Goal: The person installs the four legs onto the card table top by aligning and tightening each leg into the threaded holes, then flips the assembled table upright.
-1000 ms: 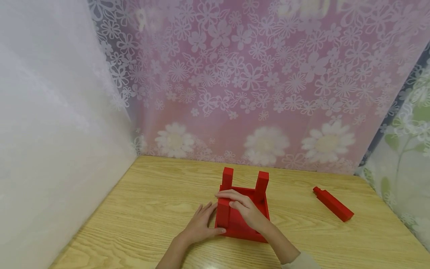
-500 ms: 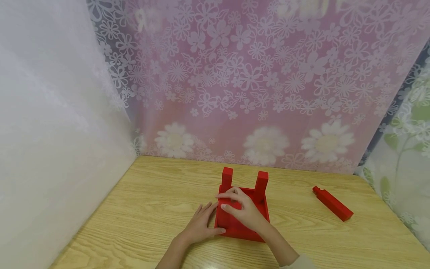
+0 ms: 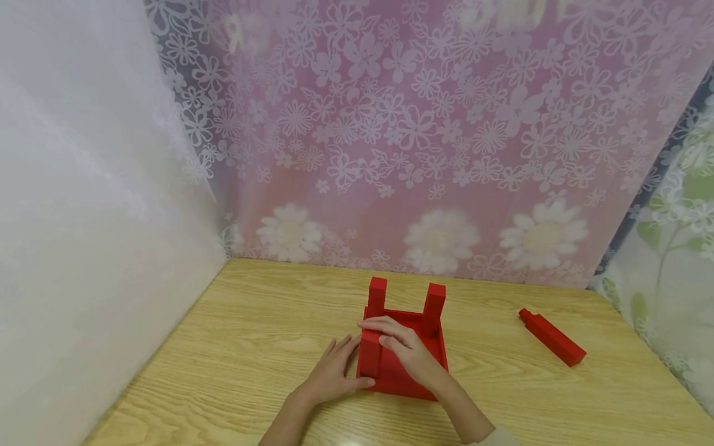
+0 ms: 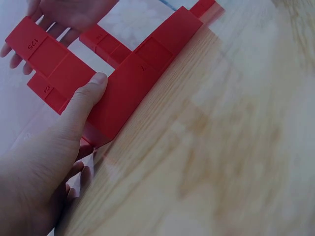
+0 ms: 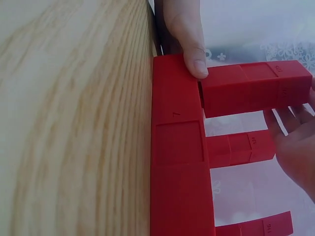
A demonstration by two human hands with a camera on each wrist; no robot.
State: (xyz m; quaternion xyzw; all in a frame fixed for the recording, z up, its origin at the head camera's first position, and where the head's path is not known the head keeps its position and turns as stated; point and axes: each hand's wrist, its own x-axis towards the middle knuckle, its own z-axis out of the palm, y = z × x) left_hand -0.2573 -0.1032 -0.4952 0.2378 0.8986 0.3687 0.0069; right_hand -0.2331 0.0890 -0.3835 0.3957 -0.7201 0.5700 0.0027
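Observation:
An upturned red tabletop (image 3: pixel 407 379) with a raised rim lies on the wooden table. Three square red legs stand up from it: a far-left leg (image 3: pixel 377 294), a far-right leg (image 3: pixel 435 303) and a near-left leg (image 3: pixel 370 360). My left hand (image 3: pixel 328 379) holds the tabletop's near-left corner, thumb over the rim and fingers along the outer side. Around the upper end of the near-left leg, my right hand (image 3: pixel 409 350) has its thumb on the near side and fingers on the far side. In the right wrist view, a thin dark gap shows at that leg's foot (image 5: pixel 206 98).
A loose red leg (image 3: pixel 553 339) with a narrow peg at one end lies on the wooden table (image 3: pixel 268 310) to the right. Flowered curtains (image 3: pixel 435 155) hang behind the table, and a white sheet (image 3: pixel 100 217) closes off the left side.
My right hand's fingers were bunched over the near-left leg's top half a second ago, thumb farther left; now they stretch along its far side and the thumb is back right. The left hand stays put.

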